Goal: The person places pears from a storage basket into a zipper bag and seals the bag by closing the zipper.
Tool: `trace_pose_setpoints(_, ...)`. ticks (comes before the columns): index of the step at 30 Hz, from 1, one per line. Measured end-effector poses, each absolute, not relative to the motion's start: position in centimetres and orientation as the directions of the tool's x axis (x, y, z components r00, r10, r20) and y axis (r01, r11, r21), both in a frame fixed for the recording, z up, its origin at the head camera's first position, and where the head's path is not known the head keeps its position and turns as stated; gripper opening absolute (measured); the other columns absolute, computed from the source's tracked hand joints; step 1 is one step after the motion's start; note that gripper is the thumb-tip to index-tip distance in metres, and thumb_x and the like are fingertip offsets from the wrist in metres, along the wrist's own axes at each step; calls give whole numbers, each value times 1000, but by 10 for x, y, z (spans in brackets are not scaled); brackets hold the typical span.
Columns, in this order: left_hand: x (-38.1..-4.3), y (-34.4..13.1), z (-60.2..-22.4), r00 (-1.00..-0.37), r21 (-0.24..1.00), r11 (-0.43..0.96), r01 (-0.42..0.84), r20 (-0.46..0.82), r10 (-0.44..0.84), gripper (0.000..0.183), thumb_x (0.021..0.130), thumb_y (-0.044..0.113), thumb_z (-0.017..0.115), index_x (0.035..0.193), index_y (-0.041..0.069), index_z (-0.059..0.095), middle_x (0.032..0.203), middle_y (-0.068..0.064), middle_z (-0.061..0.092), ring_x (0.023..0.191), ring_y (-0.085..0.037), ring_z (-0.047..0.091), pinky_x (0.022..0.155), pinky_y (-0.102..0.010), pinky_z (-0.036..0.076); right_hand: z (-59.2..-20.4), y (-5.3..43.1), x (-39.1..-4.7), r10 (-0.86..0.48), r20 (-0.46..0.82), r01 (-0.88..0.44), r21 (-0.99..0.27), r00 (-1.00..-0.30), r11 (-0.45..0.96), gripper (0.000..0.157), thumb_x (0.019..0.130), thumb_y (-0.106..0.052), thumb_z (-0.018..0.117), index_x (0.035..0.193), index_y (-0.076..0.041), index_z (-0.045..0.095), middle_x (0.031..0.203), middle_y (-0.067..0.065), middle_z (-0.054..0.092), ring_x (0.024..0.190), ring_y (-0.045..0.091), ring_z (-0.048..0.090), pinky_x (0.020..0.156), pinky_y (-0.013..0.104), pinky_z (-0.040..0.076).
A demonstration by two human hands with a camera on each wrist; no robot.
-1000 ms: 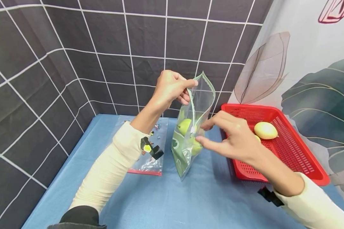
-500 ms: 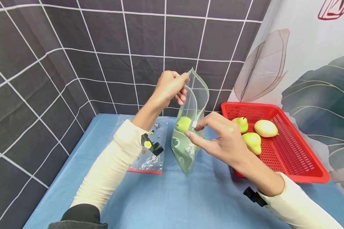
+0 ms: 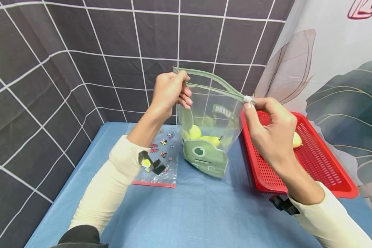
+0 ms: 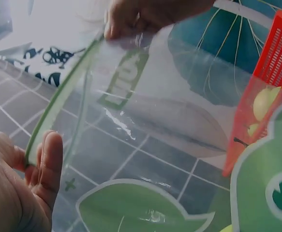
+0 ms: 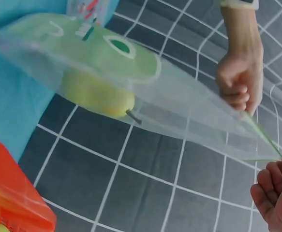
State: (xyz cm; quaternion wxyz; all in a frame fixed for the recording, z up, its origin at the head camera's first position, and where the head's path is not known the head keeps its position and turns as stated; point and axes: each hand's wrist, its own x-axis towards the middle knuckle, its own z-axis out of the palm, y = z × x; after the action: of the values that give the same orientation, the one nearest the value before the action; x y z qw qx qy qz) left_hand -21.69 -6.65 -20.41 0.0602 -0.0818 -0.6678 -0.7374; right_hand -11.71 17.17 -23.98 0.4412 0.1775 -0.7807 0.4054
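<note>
A clear zip bag [image 3: 204,160] with a green printed face hangs upright over the table, its mouth partly open along a green zip. Yellow-green pears [image 3: 211,140] lie in its lower part; one pear [image 5: 97,94] shows its stem in the right wrist view. My left hand [image 3: 171,91] pinches the top left corner between thumb and fingers. At the opposite corner, my right hand [image 3: 272,127] pinches the zip end by the white slider [image 3: 247,99]. The left wrist view has the left hand [image 4: 22,183] on the green edge.
To the right stands a red plastic basket [image 3: 325,186] with more pears [image 3: 297,140], partly hidden by the right hand. A flat clear bag with a red zip [image 3: 170,172] lies on the blue cloth at left. Dark grid-patterned curtain rises behind.
The bag has swung from nearly edge-on to facing me, stretched wide. My right hand has moved up and right with the slider corner; my left hand has shifted slightly left.
</note>
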Motion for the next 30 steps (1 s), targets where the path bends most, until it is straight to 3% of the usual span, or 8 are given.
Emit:
trace_pose_setpoints(3,-207,-71,-202,-980,972,-132,195,198,11,23,95,13,56,76,2,61,55,-8,63,40,-20,64,44,-39,62,-239,171,-126,152,789,-626,-573,-595,529,18,96,-16,70,98,2,75,86,-4,72,82,1,67,85,13,56)
trace_pose_setpoints(5,-200,-73,-201,-980,967,-161,196,198,1,23,97,12,55,77,2,60,55,-8,63,41,-20,65,44,-40,62,-239,169,-133,203,744,-610,-647,-637,458,16,96,-15,71,95,0,73,83,-8,68,75,3,63,76,13,54)
trace_pose_setpoints(8,-192,-76,-203,-976,954,-209,216,214,-29,23,98,10,53,77,2,59,56,-9,64,43,-21,66,46,-41,63,-238,165,-143,265,667,-575,-739,-696,352,11,96,-15,72,91,-6,71,79,-10,63,67,5,54,62,15,46)
trace_pose_setpoints(11,-185,-79,-207,-967,935,-248,254,246,-64,23,98,9,52,79,1,61,56,-9,64,44,-23,68,48,-45,64,-236,162,-152,291,619,-561,-785,-730,264,5,94,-15,75,90,-13,73,77,-9,65,65,6,52,58,16,43)
trace_pose_setpoints(22,-179,-81,-218,-965,920,-290,262,246,-94,18,97,7,54,82,0,61,57,-8,65,44,-22,69,50,-45,65,-250,155,-172,329,499,-567,-810,-801,-152,9,87,-3,81,91,-6,74,80,1,75,71,12,69,68,18,59)
trace_pose_setpoints(30,-182,-83,-222,-964,921,-287,265,246,-100,25,97,6,56,73,0,60,56,-8,65,44,-23,69,50,-45,64,-262,151,-174,247,443,-505,-795,-862,-335,6,95,2,70,97,-4,68,84,6,74,77,15,72,80,23,64)
